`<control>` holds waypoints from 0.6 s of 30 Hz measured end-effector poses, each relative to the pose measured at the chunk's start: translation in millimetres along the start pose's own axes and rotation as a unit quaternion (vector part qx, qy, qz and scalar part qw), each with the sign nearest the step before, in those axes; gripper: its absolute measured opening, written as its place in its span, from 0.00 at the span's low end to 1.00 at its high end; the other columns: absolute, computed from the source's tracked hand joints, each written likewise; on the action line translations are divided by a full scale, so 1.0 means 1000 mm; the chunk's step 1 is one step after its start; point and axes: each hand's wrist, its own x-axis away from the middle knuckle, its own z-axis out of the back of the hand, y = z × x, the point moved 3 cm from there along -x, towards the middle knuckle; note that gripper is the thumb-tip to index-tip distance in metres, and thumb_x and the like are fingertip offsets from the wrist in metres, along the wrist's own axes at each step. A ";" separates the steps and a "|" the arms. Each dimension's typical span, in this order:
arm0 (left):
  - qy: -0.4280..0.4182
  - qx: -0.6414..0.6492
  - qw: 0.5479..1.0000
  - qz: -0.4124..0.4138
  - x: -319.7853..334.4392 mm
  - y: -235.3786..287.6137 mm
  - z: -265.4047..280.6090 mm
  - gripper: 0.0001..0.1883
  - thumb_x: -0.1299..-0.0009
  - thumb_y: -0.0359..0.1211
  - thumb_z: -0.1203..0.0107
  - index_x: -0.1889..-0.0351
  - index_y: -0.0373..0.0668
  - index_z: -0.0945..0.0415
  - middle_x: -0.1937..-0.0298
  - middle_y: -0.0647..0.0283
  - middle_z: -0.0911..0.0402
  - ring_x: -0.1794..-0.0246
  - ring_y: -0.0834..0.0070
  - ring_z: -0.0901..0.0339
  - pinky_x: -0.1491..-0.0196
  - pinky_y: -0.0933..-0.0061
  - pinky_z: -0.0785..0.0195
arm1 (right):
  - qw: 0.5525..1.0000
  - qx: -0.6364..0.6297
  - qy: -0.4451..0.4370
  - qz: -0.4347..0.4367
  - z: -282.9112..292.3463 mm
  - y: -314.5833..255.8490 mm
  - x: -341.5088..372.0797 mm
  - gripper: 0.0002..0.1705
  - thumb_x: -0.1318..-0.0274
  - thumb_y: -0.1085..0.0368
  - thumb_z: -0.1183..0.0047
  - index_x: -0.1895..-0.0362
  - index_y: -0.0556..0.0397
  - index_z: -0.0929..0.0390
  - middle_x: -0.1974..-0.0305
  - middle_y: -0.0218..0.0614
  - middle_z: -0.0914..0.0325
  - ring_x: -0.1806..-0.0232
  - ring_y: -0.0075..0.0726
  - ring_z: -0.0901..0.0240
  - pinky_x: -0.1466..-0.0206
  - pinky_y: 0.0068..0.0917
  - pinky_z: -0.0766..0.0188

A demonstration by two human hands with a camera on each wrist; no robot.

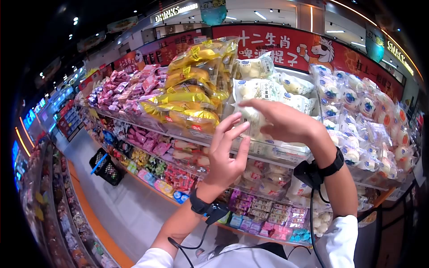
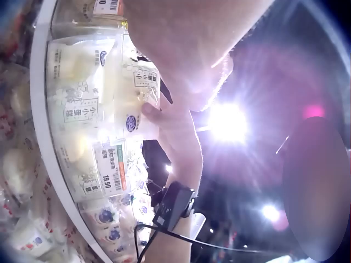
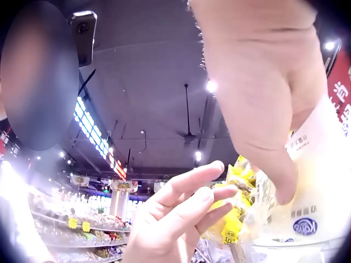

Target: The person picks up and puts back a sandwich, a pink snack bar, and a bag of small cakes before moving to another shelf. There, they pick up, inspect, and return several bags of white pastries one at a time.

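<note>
My right hand (image 1: 288, 119) reaches over the white bags in the middle bin and grips a white bag of small cakes (image 3: 315, 192). Its thumb lies on the bag's printed front in both wrist views, while its other fingers are hidden behind the bag in the right wrist view. My left hand (image 1: 225, 156) is raised just left of it, palm turned toward the right hand, fingers apart and slightly bent, with nothing in them. More bags of small cakes (image 1: 257, 90) are piled behind the right hand.
Yellow-packaged bread (image 1: 190, 96) is heaped left of the white bags, with pink packets (image 1: 134, 85) beyond. Bags with round blue labels (image 1: 351, 100) fill the right side. A clear bin front (image 1: 277, 151) runs below the hands. A black basket (image 1: 106, 166) stands on the floor.
</note>
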 end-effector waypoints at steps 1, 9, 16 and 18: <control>-0.004 -0.006 1.000 -0.003 -0.001 0.000 0.000 0.17 0.32 0.24 0.43 0.44 0.38 0.25 0.35 0.50 0.30 0.38 0.59 0.27 0.35 0.62 0.34 | 0.998 0.019 -0.053 0.002 -0.002 -0.001 -0.001 0.41 0.50 0.77 0.44 0.30 0.55 0.42 0.38 0.54 0.30 0.37 0.57 0.31 0.38 0.44 0.31; 0.015 0.010 0.999 0.039 0.009 -0.017 -0.003 0.30 0.34 0.24 0.40 0.33 0.38 0.35 0.27 0.50 0.39 0.28 0.58 0.37 0.31 0.60 0.38 | 0.999 -0.030 0.014 0.017 0.003 0.008 -0.007 0.40 0.50 0.77 0.43 0.30 0.53 0.41 0.38 0.53 0.29 0.34 0.55 0.33 0.34 0.44 0.33; -0.004 0.019 0.998 0.057 0.016 -0.023 -0.003 0.37 0.31 0.25 0.42 0.25 0.38 0.48 0.22 0.49 0.49 0.25 0.58 0.40 0.28 0.60 0.44 | 0.961 -0.181 0.205 -0.047 0.012 0.006 0.003 0.47 0.47 0.75 0.41 0.25 0.43 0.50 0.32 0.42 0.42 0.34 0.45 0.35 0.31 0.47 0.35; 0.011 0.088 0.994 0.061 0.014 -0.019 -0.009 0.40 0.30 0.29 0.41 0.24 0.36 0.52 0.23 0.47 0.46 0.26 0.55 0.40 0.28 0.59 0.43 | 0.882 -0.345 0.320 0.007 0.010 0.004 0.006 0.49 0.46 0.75 0.43 0.24 0.41 0.55 0.35 0.47 0.41 0.36 0.44 0.33 0.33 0.41 0.32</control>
